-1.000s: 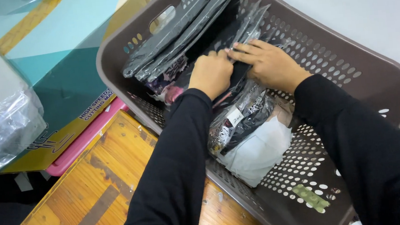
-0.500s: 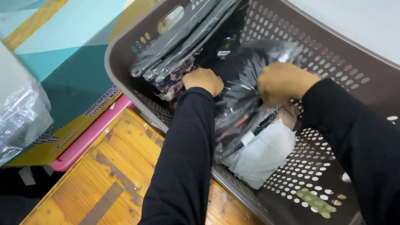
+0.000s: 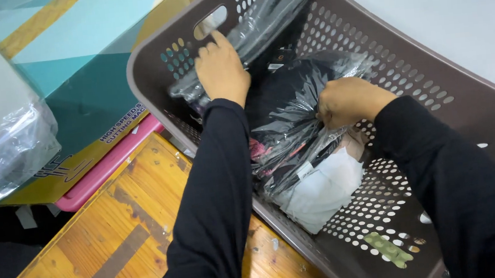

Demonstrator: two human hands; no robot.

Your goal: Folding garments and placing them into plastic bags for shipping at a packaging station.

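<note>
Both hands are working inside a brown perforated plastic laundry basket (image 3: 436, 87) that is lying tilted on a worn orange wooden tabletop (image 3: 106, 243). The left hand (image 3: 221, 69) is pressing palm-down on a stack of grey garments in clear plastic sleeves (image 3: 266, 16), fingers (image 3: 206, 51) together and laid flat against the wrapping rather than curled around it. That stack is leaning against the basket's far wall, its long axis running from the hand up and away toward the far rim, so it is lying just ahead of the left fingertips.

The right hand (image 3: 346, 100) is closing on the crinkled clear bag holding a black garment (image 3: 292, 101); its fingers are bunched into the plastic at the bag's right edge, though their tips are hidden in the folds. This bag is sitting in the middle of the basket between the two hands, its length running from the far wall back toward the person, and the right hand is the nearer one.

Below it a white plastic-wrapped packet (image 3: 325, 189) is lying on the basket floor, just beside the right sleeve.

Counted: one basket, two hands, one black bagged garment being gripped, one white packet, and a grey stack of about three sleeves, the exact number being hard to tell. A teal and yellow cardboard box (image 3: 65, 72) is standing left of the basket.
</note>
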